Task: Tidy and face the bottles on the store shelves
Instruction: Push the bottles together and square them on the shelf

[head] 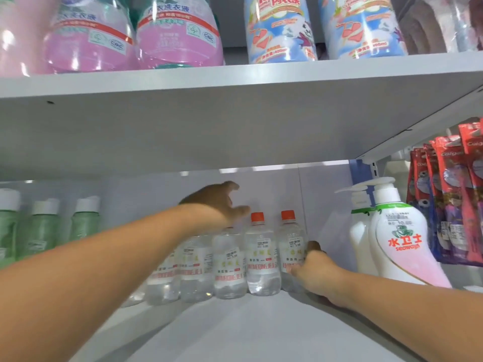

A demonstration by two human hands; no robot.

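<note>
Facing clear bottles (230,262), red-capped, rowed at the lower shelf (235,330) rear. Left hand (219,202) released, hovering over the caps; right hand (311,270) grasping the end bottle (290,246). Next move, likely: turn labels forward, draw row frontward. Right: pump bottles (400,241); above: pink refills (177,35).

Two bare forearms — no sleeves (or rings) — left hand (218,201), right hand (315,267).
</note>
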